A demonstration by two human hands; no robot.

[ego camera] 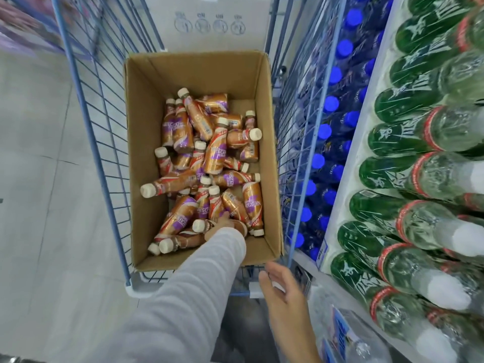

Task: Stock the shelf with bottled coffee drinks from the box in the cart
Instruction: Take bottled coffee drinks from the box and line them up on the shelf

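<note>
Although only the head view is on hand, it shows the job plainly: the coffee bottles (207,163) lie loose and jumbled in the cardboard box (193,72), heaped from its near wall to past the middle, with the far end bare. The box sits inside the blue wire cart (86,108), tight against the cart's right side.

Each bottle looks small, rigid and fairly light, its glossy shrink sleeve probably slick; a hold around the waisted body below the pale cap seems surest, and lifting one may roll its neighbours.

The left hand (225,221) reaches from a grey sleeve (188,284) into the box's near right corner and rests on a bottle there; its fingers are mostly hidden behind the wrist, so I cannot tell whether they have closed on it. The right hand (280,289) hovers by the cart's near rim, fingers loosely spread, holding nothing.

To the right, green bottled water (408,163) fills the shelf, with blue-capped bottles (331,104) lower down just beyond the cart's wire. The box walls and cart wire oblige a lift upward first.
</note>
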